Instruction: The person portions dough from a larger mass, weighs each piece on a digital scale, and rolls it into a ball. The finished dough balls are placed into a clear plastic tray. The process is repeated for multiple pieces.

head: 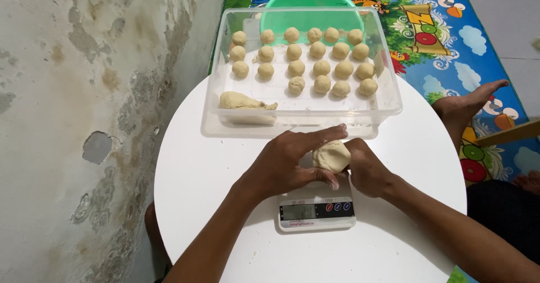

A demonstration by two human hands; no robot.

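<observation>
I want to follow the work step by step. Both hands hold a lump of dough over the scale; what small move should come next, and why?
Probably lift both hands off, leaving the dough lump alone on the scale. The left hand and right hand press on it now, so the weight shown likely cannot be trusted. The dough balls in the clear tub look even in size.

a stained, peeling plaster wall (84, 91) runs along the left, with a grey patch where plaster has flaked off. a round white table (191, 176) stands beside it on a colourful cartoon play mat (450, 52) over pale floor tiles (506, 1).
</observation>
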